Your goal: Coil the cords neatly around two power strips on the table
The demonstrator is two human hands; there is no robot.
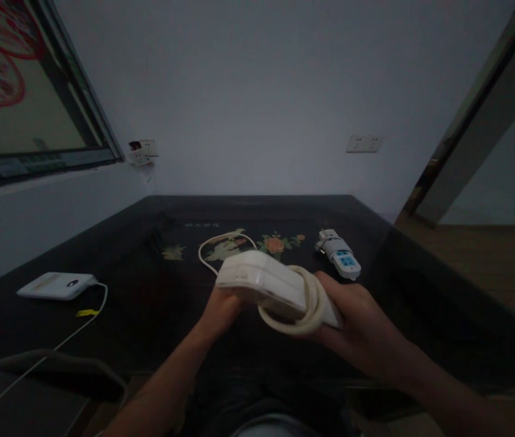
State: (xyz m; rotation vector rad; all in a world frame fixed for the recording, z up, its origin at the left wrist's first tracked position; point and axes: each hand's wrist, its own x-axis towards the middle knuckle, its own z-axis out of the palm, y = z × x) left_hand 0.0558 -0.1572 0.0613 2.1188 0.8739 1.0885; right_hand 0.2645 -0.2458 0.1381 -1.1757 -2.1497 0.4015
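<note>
In the head view, a long white power strip (262,273) is raised above the dark table, tilted down to the right. Its sockets face away from me, so I cannot see them. A cream cord (312,303) is wound in several turns around its right part, and a loose loop of cord (201,250) arcs out behind its left end. My left hand (223,306) supports the left end from below, fingers mostly hidden behind it. Around the right end, beside the coils, my right hand (358,312) is closed.
On the dark table (148,315), a second power strip (339,254) with blue sockets and a wrapped cord lies at the right. A white flat device (59,286) with a cable lies at the left. Wall sockets (364,144) are behind the table.
</note>
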